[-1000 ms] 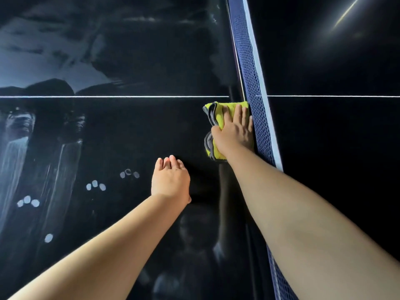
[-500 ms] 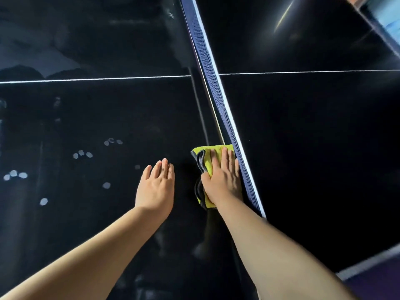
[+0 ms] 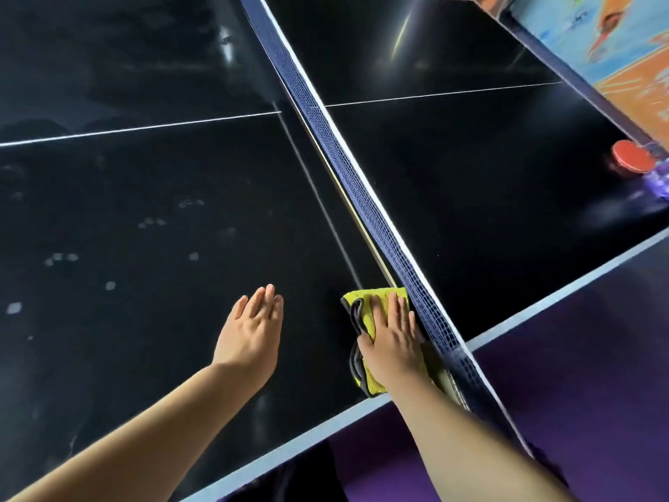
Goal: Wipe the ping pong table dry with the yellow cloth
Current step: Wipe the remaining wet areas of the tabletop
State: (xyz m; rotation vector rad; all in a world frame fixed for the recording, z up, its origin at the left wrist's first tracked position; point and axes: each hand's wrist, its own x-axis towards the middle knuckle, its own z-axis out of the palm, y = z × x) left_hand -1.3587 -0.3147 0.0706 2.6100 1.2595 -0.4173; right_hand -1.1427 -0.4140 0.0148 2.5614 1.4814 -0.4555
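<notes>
The black ping pong table [image 3: 152, 197] fills the view, with small pale droplet marks on its left half. A folded yellow cloth [image 3: 366, 309] with a grey underside lies flat on the table right beside the blue net [image 3: 336, 139], close to the table's near side edge. My right hand [image 3: 392, 342] presses flat on the cloth with straight fingers. My left hand [image 3: 251, 335] rests flat on the bare table to the cloth's left, fingers straight and together.
A red paddle [image 3: 631, 161] lies at the far right edge of the other half. The white-lined table edge [image 3: 289, 454] runs diagonally below my arms, with purple floor [image 3: 579, 375] beyond. A colourful wall stands at the top right.
My right hand has slid the cloth along the net toward me, from the centre line to near the side edge. The left hand stayed flat on the table, and my view swung right.
</notes>
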